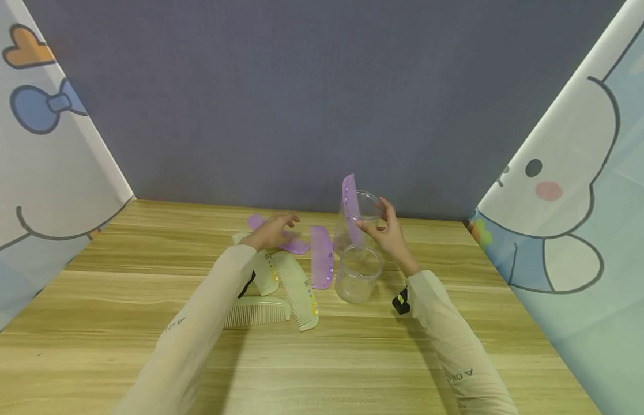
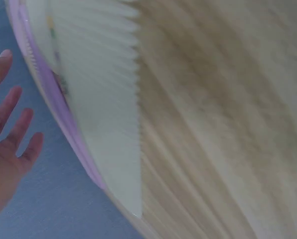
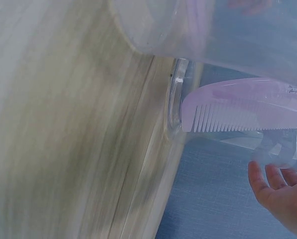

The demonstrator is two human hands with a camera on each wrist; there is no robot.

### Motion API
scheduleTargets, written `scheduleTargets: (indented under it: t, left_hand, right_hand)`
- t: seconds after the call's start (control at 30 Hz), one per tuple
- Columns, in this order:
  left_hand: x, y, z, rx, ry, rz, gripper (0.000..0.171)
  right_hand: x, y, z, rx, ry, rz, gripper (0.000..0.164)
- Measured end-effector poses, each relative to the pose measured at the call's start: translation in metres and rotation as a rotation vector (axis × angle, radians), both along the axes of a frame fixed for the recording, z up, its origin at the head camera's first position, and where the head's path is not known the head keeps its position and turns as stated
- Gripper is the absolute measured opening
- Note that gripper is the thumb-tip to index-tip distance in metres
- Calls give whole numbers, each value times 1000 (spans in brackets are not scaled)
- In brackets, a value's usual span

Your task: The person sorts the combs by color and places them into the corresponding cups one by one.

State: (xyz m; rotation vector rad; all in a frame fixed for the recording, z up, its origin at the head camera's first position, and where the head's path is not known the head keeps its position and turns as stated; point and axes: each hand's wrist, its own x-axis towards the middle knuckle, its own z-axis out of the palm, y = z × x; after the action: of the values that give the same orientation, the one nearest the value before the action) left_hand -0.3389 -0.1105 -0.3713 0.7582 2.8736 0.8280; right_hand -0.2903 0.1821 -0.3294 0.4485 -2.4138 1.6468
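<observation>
Nearest on the wood-grain tabletop (image 1: pixel 353 357), a pale green comb (image 1: pixel 256 312) lies crosswise, its fine teeth turned toward the wearer. Just beyond, a second pale green comb (image 1: pixel 298 290) slants away, with dark lettering and a yellow print along its back. A third pale green comb (image 1: pixel 266 275) sits beside it, partly hidden by the left arm.

To their right, a flat translucent purple comb (image 1: pixel 322 257), white marks along its right edge, points away from the wearer near a short clear jar (image 1: pixel 359 279). Behind that stands a tall clear jar (image 1: pixel 368 210) with an upright purple comb (image 1: pixel 351 204) leaning inside, its upper end above the rim (the right wrist view shows the lower end down by the base).

The right hand (image 1: pixel 388 233) grips the tall jar near its mouth, thumb in front, fingers bent around the far side. The left hand (image 1: pixel 272 231), palm empty, reaches over another purple comb (image 1: pixel 297 246) lying at a slant, its fingers loose and spread; the head view leaves contact unclear. Farthest back rises a plain grey-blue wall (image 1: pixel 301 104).
</observation>
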Motion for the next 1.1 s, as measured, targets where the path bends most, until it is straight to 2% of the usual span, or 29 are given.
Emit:
scheduleTargets:
  t: [0.17,0.37,0.8,1.1]
  left_hand:
    - [2,-4,-4,-59,31,-45,51]
    - [0,-7,-8,-122,29,-72,51]
    - [-2,-8,-6,-201,-37,-87,49]
    - [-2,-5,-6,-220,-9,-85,49]
  right_hand:
    - [-2,0,-1,0,-4,0,80]
    - [-3,1,-2,0,-9,0,80]
    - [-1,2,-2,17,6,1,80]
    - [-2,3,-2,19,9,0,80]
